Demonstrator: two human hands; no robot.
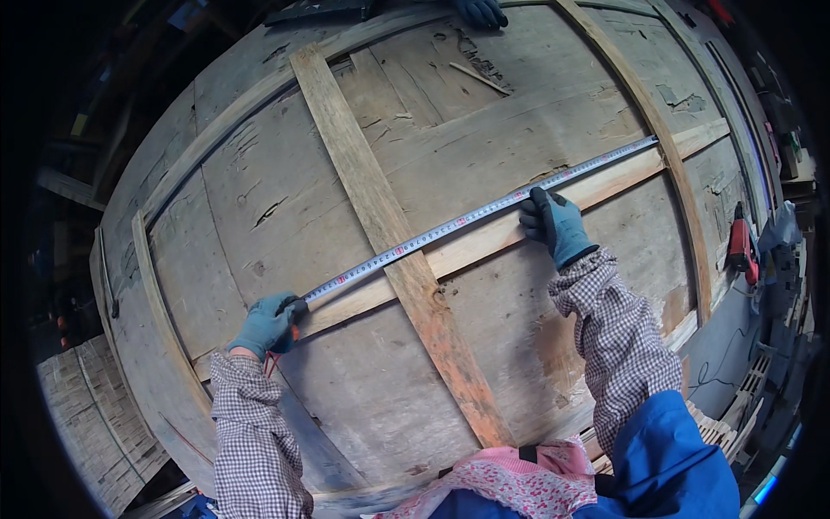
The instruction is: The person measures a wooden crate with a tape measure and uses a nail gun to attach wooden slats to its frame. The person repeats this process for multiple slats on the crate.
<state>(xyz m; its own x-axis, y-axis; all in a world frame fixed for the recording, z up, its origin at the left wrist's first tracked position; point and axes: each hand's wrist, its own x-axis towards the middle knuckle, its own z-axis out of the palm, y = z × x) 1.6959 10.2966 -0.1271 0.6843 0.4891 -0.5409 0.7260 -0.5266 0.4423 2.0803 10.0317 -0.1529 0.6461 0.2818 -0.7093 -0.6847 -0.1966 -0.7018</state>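
Observation:
A tape measure's white blade [458,223] is pulled out in a slanting line across a wooden frame. My left hand [264,327], in a blue-grey glove with dark fingertips, is closed around the tape's case; only a bit of orange shows beside the fingers. Farther right, my right hand [558,227], gloved alike, has its fingers curled onto the blade's edge. Beneath the blade runs a pale wooden strip [484,248], roughly parallel to it. The blade passes over a wide crossing batten [363,186], and its far end meets a second batten [679,186] at the right.
The battens lie on a large worn plywood panel [536,346] with peeled patches. A loose splinter [480,78] rests near the top. Another person's gloved hand [482,12] touches the far edge. A red and black tool [741,246] sits at the right; stacked wood [99,424] stands lower left.

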